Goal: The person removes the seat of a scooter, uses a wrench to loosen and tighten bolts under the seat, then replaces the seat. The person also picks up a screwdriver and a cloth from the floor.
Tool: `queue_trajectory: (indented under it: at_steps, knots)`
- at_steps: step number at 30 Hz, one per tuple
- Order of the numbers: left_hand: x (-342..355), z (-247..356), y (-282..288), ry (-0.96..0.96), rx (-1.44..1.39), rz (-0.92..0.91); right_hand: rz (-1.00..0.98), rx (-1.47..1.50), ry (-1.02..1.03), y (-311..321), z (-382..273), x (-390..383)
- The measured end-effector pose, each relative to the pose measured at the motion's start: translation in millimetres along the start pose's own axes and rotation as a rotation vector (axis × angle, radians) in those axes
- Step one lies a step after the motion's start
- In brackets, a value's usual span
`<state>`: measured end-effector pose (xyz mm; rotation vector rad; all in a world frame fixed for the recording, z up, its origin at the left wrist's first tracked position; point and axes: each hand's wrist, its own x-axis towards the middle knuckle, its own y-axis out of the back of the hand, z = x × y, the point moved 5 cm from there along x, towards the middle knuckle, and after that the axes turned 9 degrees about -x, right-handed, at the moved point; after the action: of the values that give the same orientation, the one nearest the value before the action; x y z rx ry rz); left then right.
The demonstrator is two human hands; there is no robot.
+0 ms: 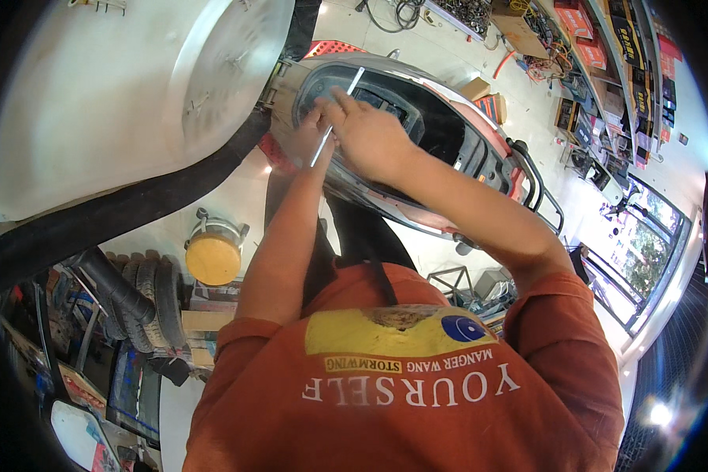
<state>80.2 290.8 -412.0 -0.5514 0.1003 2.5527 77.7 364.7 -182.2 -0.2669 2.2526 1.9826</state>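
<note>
A thin silvery rod (355, 81) slants across my two hands; what kind of tool it is I cannot make out. My right hand (372, 140) is closed round its middle, fingers bent and partly blurred. Close against it lies my left hand (307, 141), smeared by motion, with its fingers mostly hidden. Whether the left hand grips the rod does not show. Both hands are over the front end of the open, black under-seat compartment (440, 138) of a red scooter (492, 135). The raised seat's pale underside (110, 102) stands at the left, hinged beside the compartment.
A yellow-topped stool (213, 260) stands at the lower left, near several tyres (145, 299). Shelves (617, 86) with boxes line the right. Cables (397, 14) and a tray of small parts (466, 14) lie on the floor beyond the scooter. A black grab rail (539, 189) ends the scooter.
</note>
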Motion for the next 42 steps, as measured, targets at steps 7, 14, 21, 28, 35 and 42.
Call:
queue_trajectory:
  at_steps: [7,14,21,28,35,42]
  knots:
    - [-10.0,0.3,-7.2,0.022,-0.474,0.016,-0.297,0.510,-0.266,-24.5,-2.4,-13.2]
    - [-2.5,-2.4,4.8,0.145,-0.188,0.096,-0.062,-0.247,0.140,-10.5,23.0,21.6]
    - [-8.2,5.4,4.4,-0.059,0.255,0.168,-0.425,0.534,-0.531,-65.1,43.0,5.9]
    - [-11.8,29.2,8.2,0.018,0.484,0.079,0.347,-0.217,0.388,12.4,6.8,21.5]
    - [-13.4,27.8,8.1,-0.099,0.265,0.023,0.063,-0.246,0.765,-25.0,10.8,24.2]
    - [-15.8,-0.3,14.2,0.063,-0.289,0.051,-0.199,-0.114,0.207,-36.4,14.4,28.7]
